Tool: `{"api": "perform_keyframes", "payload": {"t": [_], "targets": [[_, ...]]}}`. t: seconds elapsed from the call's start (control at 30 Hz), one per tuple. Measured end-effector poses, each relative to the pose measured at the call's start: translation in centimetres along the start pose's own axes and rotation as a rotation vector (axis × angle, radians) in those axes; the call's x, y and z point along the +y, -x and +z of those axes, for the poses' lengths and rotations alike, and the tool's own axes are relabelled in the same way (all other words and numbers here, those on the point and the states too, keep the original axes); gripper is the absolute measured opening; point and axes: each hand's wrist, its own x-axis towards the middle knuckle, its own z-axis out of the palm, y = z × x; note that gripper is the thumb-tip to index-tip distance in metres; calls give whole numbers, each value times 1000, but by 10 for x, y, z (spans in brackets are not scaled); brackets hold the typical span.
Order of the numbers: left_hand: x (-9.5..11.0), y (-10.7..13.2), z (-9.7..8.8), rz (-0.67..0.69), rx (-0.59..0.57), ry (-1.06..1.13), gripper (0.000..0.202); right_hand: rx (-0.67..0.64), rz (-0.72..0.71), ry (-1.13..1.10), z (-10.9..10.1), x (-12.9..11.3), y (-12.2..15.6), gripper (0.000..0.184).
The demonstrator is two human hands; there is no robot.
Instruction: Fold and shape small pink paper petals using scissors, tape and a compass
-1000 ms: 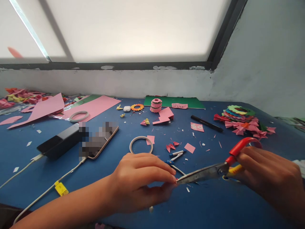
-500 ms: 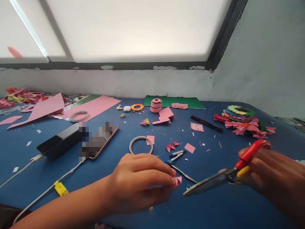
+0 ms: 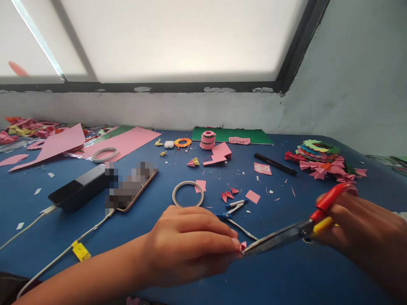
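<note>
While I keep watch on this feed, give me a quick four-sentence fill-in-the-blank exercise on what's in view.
1. The right hand holds the scissors, whose handles are red and ____.
2. The left hand pinches a small paper piece whose colour is ____.
3. The small white case sits to the ____ of the orange paper ring.
4. The tabletop under the black pen is ____.

Missing words: yellow; pink; left; blue.
</note>
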Motion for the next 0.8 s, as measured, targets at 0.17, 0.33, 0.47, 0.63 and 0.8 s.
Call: {"api": "perform_keyframes", "payload": {"t": [0.17, 0.33, 0.47, 0.63, 0.8], "targets": [[1, 0, 2, -8, 16, -16, 13, 1, -5, 2, 1, 0, 1, 20], [2, 2, 1, -17, 6, -25, 10, 7, 15, -7, 3, -1, 3, 19], [2, 2, 1, -23, 7, -30, 9, 4, 26, -23, 2, -1, 3, 19], [3, 0, 1, -37, 4, -14, 12, -2, -10, -16, 1, 0, 2, 14], [2, -1, 1, -41, 7, -19, 11, 0, -5, -32, 1, 0, 3, 15]]}}
